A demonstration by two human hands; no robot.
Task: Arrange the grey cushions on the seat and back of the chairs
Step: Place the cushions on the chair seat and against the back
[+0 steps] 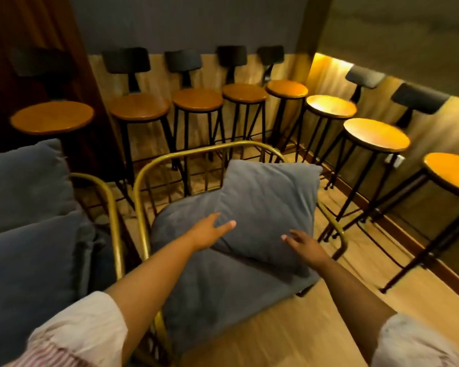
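A gold wire-frame chair [143, 178] stands in the middle with a flat grey seat cushion [210, 287] on it. A square grey back cushion [265, 205] leans tilted toward the chair's right side, resting on the seat cushion. My left hand [210, 229] lies flat on that cushion's lower left edge, fingers spread. My right hand [305, 245] hovers at its lower right corner with fingers apart, touching or nearly touching the fabric. Neither hand grips it. At the left, a second gold chair [112, 200] carries two grey cushions [24, 186], one upright and one on its seat [29, 274].
Several bar stools with round wooden seats and dark backrests [196, 100] line the back wall and the right wall [376, 135]. A dark wooden panel [24, 35] rises at the back left. Light wooden floor [302, 327] lies in front of the chair.
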